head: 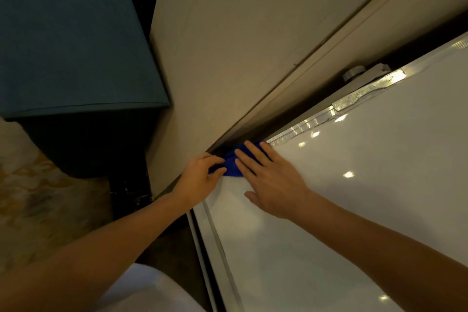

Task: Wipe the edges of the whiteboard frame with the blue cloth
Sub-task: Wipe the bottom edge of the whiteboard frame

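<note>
Cloth pressed at the whiteboard's corner

Blue cloth [231,163] is bunched at the corner of the whiteboard [354,185], where the silver frame [301,129] along one edge meets the frame along the other. The left hand [200,180] is curled around the cloth's near end, its fingers [215,159] closed on the fabric and its thumb tucked beneath. The right hand [273,185] is laid flat, fingers spread and extended, with the fingertips resting on top of the cloth and the palm over the glossy white surface. No grip is made by the right hand; the cloth is only pressed down. Much of the cloth is hidden under both hands. Light spots are reflected in the board. A metal bracket [367,88] is seen farther along the frame, well apart from the hands. A beige wall [240,33] runs just behind the board, and a teal panel [71,33] stands beside it.
</note>
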`<state>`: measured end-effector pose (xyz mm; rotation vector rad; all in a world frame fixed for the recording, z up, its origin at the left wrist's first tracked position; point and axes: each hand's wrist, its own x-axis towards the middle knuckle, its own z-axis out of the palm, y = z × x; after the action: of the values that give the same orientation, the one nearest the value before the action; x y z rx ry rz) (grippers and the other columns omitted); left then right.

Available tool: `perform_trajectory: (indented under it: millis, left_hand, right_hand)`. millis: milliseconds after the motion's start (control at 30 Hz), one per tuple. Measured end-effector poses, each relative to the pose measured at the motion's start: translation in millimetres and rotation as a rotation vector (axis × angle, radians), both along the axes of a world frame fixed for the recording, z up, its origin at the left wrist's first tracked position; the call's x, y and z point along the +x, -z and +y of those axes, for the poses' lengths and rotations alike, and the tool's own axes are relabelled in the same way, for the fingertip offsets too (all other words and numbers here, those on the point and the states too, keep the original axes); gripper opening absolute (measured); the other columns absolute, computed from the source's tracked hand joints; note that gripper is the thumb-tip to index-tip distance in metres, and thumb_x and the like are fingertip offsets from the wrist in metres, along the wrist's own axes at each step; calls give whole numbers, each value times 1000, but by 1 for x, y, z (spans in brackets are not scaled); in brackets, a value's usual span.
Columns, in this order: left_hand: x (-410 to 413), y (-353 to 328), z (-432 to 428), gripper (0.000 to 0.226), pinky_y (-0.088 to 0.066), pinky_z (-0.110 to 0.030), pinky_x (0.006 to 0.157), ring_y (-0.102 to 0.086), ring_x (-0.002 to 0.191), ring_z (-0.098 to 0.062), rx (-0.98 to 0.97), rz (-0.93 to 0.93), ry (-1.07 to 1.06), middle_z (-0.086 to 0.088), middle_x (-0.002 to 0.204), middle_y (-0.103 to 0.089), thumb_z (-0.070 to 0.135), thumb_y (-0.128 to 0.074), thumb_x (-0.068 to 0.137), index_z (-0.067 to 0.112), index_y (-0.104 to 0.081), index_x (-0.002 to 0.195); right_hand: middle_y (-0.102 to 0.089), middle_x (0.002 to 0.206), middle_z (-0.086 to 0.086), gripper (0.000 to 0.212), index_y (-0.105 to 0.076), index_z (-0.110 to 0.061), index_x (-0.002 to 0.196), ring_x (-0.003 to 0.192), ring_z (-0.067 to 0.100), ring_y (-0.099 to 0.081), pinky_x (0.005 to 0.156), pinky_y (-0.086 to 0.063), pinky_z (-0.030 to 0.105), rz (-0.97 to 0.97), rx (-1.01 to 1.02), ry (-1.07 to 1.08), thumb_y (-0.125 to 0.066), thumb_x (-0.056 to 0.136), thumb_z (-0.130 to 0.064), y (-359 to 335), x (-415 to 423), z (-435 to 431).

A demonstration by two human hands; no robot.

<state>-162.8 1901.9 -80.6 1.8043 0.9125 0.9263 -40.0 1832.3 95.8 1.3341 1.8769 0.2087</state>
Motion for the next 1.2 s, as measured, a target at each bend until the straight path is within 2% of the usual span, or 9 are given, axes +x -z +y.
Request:
perform_trajectory:
  millis: [100, 167, 267, 367, 433, 500, 700, 967, 1200]
  left_hand:
    - [-5, 0, 3, 27, -40, 0, 75, -56, 85, -3, 30, 75, 52, -5, 104, -69, 22, -68, 88, 11, -70, 113]
    - [-9, -1, 3, 32, -47, -13, 83, -56, 90, -6, 8, 122, 59, -5, 109, -67, 26, -67, 89, 12, -67, 118]
    - [-10, -5, -12, 57, -42, -28, 98, -48, 116, -15, 13, 291, 88, -4, 131, -54, 44, -57, 91, 16, -46, 140]
    - [0, -10, -49, 90, -14, -41, 119, -8, 147, -28, 5, 455, 108, -6, 161, -13, 72, -26, 89, 13, -4, 153]
    - [10, -9, -69, 100, 4, -46, 120, 23, 145, -27, -54, 498, 133, -8, 158, 24, 84, -5, 80, 16, 25, 147]
    - [16, -5, -79, 100, 12, -48, 118, 36, 140, -27, -62, 515, 127, -10, 153, 37, 85, -1, 77, 17, 38, 140]
    - [19, 1, -92, 101, 25, -45, 110, 34, 140, -27, -136, 544, 48, -8, 154, 35, 88, 0, 75, 22, 35, 143]
    - [35, -4, -104, 104, 21, -45, 113, 37, 139, -22, -208, 490, -18, -6, 156, 34, 92, -7, 73, 28, 37, 142]
    - [82, -75, -102, 97, 14, -47, 115, 32, 142, -23, -121, 321, -69, -8, 158, 28, 88, -13, 77, 33, 28, 146]
  right_hand:
    - [3, 161, 11, 74, -2, -11, 152, 146, 31, 15, 118, 1, 49, 4, 11, 0, -26, 98, -56, 6, -1, 1]
    - [5, 161, 10, 75, -1, -12, 152, 145, 31, 16, 118, 3, 49, 3, 36, 1, -23, 97, -59, 5, 3, 2]
    - [6, 161, 10, 77, 0, -14, 152, 145, 31, 17, 117, 4, 49, -10, 85, 37, -19, 95, -62, -1, 10, 2]
    - [11, 160, 12, 78, 4, -20, 151, 142, 36, 23, 115, 8, 52, -15, 115, 53, -11, 92, -68, 3, 11, -1]
    - [17, 159, 13, 79, 8, -25, 150, 139, 40, 29, 113, 11, 55, -26, 101, 46, -4, 88, -73, 15, 5, -5]
    - [22, 157, 12, 84, 11, -27, 150, 136, 41, 33, 112, 13, 56, -40, 92, 49, 1, 84, -77, 28, 1, -7]
    - [16, 158, 11, 92, 8, -21, 149, 140, 37, 29, 111, 17, 56, -88, 169, 46, 13, 78, -78, 20, 18, -3]
    - [17, 157, 11, 91, 10, -19, 148, 138, 38, 31, 110, 20, 57, -110, 119, 25, 9, 78, -78, 30, 19, -6]
    - [17, 159, 8, 94, 11, -17, 149, 141, 34, 27, 112, 16, 53, -148, 220, 33, -2, 81, -80, -51, 57, -5]
